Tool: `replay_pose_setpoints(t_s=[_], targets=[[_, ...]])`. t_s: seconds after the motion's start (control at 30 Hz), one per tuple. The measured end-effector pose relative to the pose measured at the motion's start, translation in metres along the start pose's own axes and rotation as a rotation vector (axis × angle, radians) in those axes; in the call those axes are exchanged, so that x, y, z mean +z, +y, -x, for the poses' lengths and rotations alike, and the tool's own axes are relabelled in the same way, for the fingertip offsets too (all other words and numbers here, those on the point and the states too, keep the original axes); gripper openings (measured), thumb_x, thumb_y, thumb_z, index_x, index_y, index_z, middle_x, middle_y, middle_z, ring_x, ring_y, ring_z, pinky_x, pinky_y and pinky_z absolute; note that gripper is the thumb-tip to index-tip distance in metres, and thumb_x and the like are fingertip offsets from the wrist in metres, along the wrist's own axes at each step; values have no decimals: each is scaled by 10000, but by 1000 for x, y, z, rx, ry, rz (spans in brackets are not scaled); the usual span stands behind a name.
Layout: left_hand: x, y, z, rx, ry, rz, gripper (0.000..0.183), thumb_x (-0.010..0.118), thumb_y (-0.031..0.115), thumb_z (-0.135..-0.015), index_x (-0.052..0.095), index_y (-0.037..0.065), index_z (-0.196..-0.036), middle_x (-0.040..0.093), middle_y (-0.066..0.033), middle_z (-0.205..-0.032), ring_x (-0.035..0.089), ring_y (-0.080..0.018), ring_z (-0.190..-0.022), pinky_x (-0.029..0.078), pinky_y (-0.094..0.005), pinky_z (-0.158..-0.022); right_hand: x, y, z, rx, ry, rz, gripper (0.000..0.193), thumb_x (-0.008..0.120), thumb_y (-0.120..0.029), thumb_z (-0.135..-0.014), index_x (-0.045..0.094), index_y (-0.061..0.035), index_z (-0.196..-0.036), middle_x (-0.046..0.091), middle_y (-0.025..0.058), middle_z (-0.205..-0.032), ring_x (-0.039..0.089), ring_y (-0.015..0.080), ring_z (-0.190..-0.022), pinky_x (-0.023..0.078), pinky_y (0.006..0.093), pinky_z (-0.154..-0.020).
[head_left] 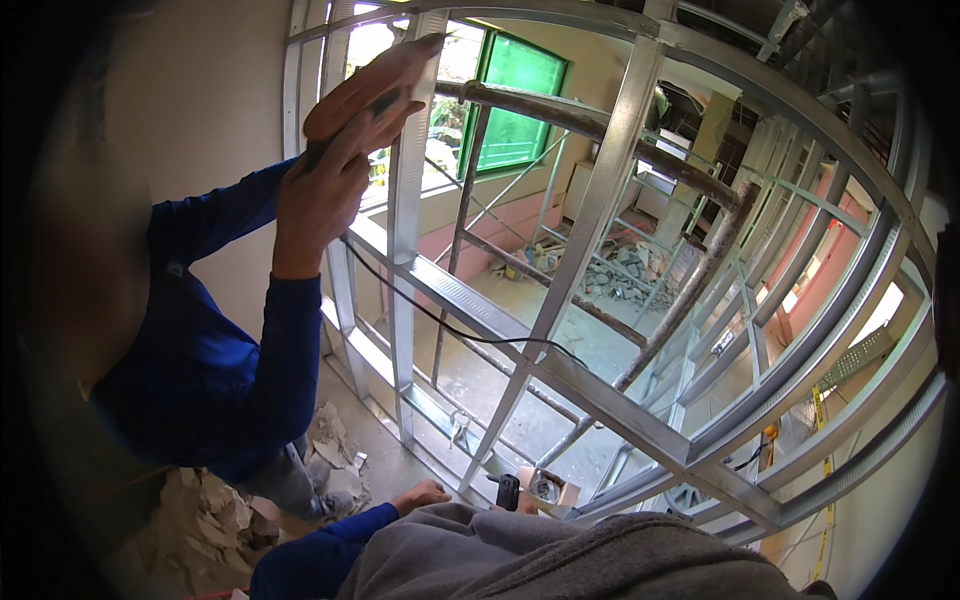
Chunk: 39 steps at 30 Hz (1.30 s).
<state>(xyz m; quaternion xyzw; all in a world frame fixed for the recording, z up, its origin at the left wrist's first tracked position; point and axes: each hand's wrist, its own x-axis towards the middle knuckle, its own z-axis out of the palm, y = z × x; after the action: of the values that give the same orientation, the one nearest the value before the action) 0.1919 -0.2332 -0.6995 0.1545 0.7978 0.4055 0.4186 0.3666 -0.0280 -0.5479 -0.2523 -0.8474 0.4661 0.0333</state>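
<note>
My left hand (pixel 422 496), in a blue sleeve, is low in the view beside the grey cloth (pixel 560 560) at the lower edge. Its fingers are curled; whatever they may hold is hidden. A black tool (pixel 508 491), perhaps a drill, stands upright a little to its right. Next to that tool a small skin-coloured patch (pixel 526 504) may be part of my right hand, mostly hidden by the cloth. An open cardboard box (pixel 562 491) with round metallic contents is just beyond. At upper left, a co-worker in blue raises both hands (pixel 335 180) against a metal stud (pixel 407 200).
Metal studs and rails (pixel 600 200) form a frame across the view. Behind it are scaffold pipes (pixel 690 170), rubble (pixel 625 278) and a green window panel (pixel 520 100). A black cable (pixel 450 330) crosses the frame. Broken board pieces (pixel 215 520) lie at lower left.
</note>
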Motion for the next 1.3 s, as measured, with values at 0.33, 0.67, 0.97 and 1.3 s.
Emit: replay_pose_setpoints(t_s=[0.33, 0.67, 0.97, 1.3], targets=[[-1, -5, -12, 17, -35, -38, 500, 714, 389, -877, 753, -69, -1074, 762, -200, -1017, 720, -280, -941, 559, -395, -826, -2, 2, -2, 36, -5, -4, 543, 823, -321, -814, 629, 62, -1148, 709, 307, -1025, 706, 420, -999, 531, 455, -860], [1, -5, -14, 33, -14, -64, 500, 715, 391, -880, 752, -66, -1081, 762, -203, -1026, 720, -281, -949, 558, -397, -836, 2, 18, -13, -109, -8, -6, 586, 818, -338, -827, 609, 63, -1200, 696, 326, -1061, 683, 462, -1051, 527, 467, -892], [1, -1, -14, -3, -78, -80, 561, 704, 430, -914, 712, -55, -1195, 739, -220, -1116, 692, -313, -1056, 530, -415, -927, -1, 18, -14, -59, -40, 10, 580, 821, -357, -827, 610, 72, -1155, 699, 317, -1030, 694, 449, -1010, 533, 464, -866], [5, -3, -17, 5, -69, -102, 545, 714, 421, -897, 731, -57, -1158, 737, -244, -1137, 699, -340, -1078, 537, -404, -956, 9, 44, -22, -58, 7, 87, 589, 821, -376, -821, 613, 80, -1130, 687, 342, -1029, 685, 471, -1011, 524, 481, -857]])
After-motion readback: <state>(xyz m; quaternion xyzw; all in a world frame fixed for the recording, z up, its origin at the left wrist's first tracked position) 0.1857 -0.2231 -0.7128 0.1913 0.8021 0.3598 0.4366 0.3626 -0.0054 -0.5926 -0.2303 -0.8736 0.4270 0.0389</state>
